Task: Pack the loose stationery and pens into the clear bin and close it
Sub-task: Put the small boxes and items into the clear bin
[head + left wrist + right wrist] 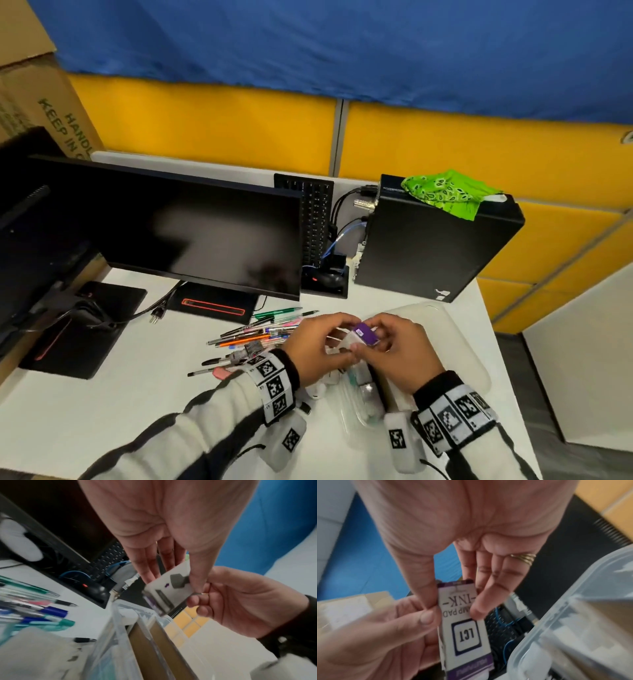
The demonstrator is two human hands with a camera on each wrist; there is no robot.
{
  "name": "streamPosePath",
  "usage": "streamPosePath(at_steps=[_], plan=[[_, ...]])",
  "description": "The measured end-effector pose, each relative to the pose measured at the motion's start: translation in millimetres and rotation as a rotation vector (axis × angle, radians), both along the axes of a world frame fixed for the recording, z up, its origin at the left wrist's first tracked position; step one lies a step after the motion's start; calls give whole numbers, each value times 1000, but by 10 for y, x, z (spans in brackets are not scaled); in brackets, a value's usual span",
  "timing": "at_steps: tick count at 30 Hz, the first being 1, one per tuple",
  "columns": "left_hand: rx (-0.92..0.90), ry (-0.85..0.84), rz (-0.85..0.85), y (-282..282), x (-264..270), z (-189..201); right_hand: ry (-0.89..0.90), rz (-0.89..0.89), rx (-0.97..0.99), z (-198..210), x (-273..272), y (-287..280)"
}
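Both hands [313, 346] [399, 351] pinch ink box [365, 334] above clear bin [573, 615].

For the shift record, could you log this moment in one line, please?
Stage: packing | both hands pinch ink box above clear bin | pens loose on desk | bin open

Black monitor [191, 222], PC tower [428, 246] w/ green bandana [448, 193] atop.
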State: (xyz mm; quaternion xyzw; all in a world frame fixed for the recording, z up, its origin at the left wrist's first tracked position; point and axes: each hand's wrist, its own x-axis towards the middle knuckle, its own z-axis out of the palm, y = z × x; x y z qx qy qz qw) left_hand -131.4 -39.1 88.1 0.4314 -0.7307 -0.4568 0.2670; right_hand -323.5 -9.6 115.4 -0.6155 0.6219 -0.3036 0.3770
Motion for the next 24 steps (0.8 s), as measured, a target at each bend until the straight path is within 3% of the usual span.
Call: streamPosePath(at_steps=[2, 5, 8, 16, 20, 24], plan=[[-14, -96, -50, 11, -146, -57, 2, -139, -27, -17, -204, 25], [-111, -476, -229, 121, -284, -288, 26, -283, -27, -36, -608, 150], [-11, -711, -352, 294, -286, -523, 46, -312, 22, -128, -905, 311], [-14, -643, -357, 437, -141, -789, 137, -94, 116, -366, -1028, 533], [-109, -646, -310, 397, -89, -739, 342, 31, 68, -545, -923, 530], [-22, -624, -232, 424, -62, -753, 506, 77, 53, -580, -826, 407]])
